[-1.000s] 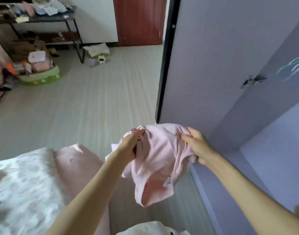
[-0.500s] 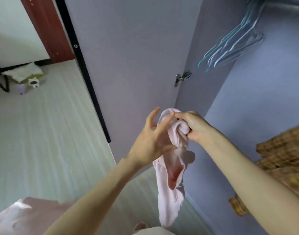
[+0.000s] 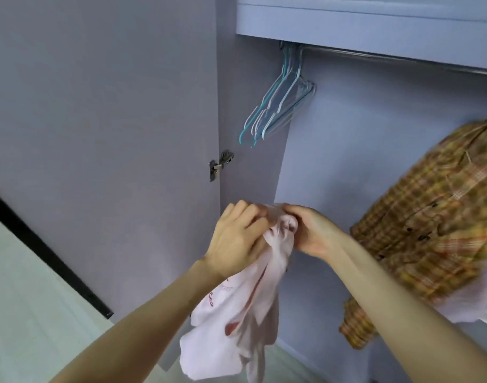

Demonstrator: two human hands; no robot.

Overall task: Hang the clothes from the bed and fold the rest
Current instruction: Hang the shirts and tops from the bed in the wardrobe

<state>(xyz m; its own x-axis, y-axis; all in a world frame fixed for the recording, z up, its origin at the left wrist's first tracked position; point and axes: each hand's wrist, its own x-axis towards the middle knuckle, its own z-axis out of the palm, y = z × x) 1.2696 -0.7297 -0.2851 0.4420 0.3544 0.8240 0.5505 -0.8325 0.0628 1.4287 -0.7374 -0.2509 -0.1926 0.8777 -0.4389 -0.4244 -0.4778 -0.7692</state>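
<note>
Both hands meet in front of the open wardrobe, below the bunch of empty hangers (image 3: 278,106) that hang from the rail (image 3: 397,58). The left hand (image 3: 237,239) has its fingers curled over the top of a pale pink garment (image 3: 237,322), and the right hand (image 3: 308,230) pinches the same bunched top edge from the other side, fingertips nearly touching those of the left. The garment hangs down from the two hands in loose folds (a bit of red print shows on its left side), well below the hangers and in front of the wardrobe's inner wall. To the right of the hangers, further along the rail, hangs a plaid shirt (image 3: 430,230) in orange and yellow. Left of the hangers stands the open wardrobe door (image 3: 104,134), with its metal hinge (image 3: 220,164) just below them.
</note>
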